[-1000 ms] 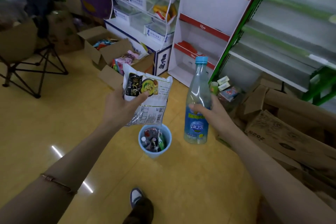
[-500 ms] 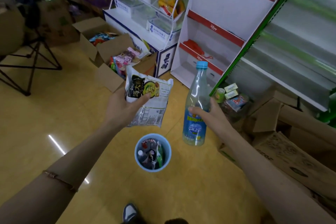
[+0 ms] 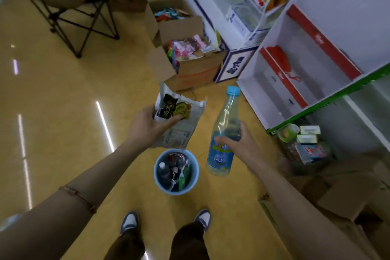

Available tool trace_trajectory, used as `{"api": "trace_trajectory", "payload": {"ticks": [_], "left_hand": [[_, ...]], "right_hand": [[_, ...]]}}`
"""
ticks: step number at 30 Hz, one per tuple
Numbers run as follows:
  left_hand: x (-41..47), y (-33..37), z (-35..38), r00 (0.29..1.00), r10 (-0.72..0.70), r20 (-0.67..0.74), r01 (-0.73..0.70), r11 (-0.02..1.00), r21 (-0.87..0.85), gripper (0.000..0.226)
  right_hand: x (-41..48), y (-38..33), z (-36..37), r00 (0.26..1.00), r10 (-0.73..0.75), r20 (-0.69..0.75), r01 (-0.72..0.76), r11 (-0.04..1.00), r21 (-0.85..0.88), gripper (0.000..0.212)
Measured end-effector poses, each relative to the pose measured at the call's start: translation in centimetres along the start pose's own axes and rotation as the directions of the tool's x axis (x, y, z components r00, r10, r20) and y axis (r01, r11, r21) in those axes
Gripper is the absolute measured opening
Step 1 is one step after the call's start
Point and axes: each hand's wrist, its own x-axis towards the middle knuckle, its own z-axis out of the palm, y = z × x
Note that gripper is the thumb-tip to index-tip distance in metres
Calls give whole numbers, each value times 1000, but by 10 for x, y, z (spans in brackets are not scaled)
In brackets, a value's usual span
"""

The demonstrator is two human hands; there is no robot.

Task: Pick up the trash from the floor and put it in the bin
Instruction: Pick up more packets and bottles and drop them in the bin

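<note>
The left hand (image 3: pixel 147 126) grips a crumpled snack wrapper (image 3: pixel 179 120), held above the blue bin (image 3: pixel 176 172) at its 12 o'clock. The right hand (image 3: pixel 238 145) clasps a plastic bottle (image 3: pixel 223 133), blue cap up, hanging at the bin's 2 o'clock. The bin stands on the yellow floor (image 3: pixel 63 112), already holding trash, just ahead of two shoes (image 3: pixel 129 220). Open cardboard boxes (image 3: pixel 190 65) sit beyond at 12 o'clock, white shelves (image 3: pixel 306 59) at 2 o'clock.
</note>
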Motion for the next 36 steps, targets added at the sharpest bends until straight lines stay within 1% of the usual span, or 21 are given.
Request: {"api": "trace_trajectory", "payload": {"ticks": [4,6,10,13,16,19,21,24,26,30,36], "left_hand": [[-1,-22,26,996,-69,-51,69,998,-11,24],[0,-36,36,992,-100,-76,100,995,-9,27],[11,-74,54,989,-115,-89,121,991,64,39],[24,-106,69,987,-138,-84,147,983,108,39],[36,-143,86,981,-186,-50,191,973,126,39],[42,-181,109,973,-231,11,226,961,161,33],[43,-205,124,958,-283,43,271,945,182,32],[46,-242,147,926,-371,70,354,918,178,29],[48,-265,161,909,-405,95,384,905,183,28],[54,-305,187,895,-422,144,395,901,181,27],[62,-350,228,892,-425,152,393,897,204,29]], "right_hand": [[34,23,-1,997,10,76,-10,1000,2,64],[47,35,0,995,18,101,-19,1000,7,67],[74,58,11,991,25,131,-26,1000,4,66],[96,85,24,990,39,133,-37,999,-20,63],[114,124,42,988,74,132,-70,997,-38,65],[130,169,62,982,127,143,-121,992,-47,61],[137,199,75,975,170,146,-164,985,-51,59],[148,236,92,965,214,155,-203,976,-80,61],[157,259,102,961,228,156,-215,972,-92,63],[177,298,122,957,236,170,-217,968,-125,70],[204,352,148,954,244,172,-212,960,-184,70]]}}
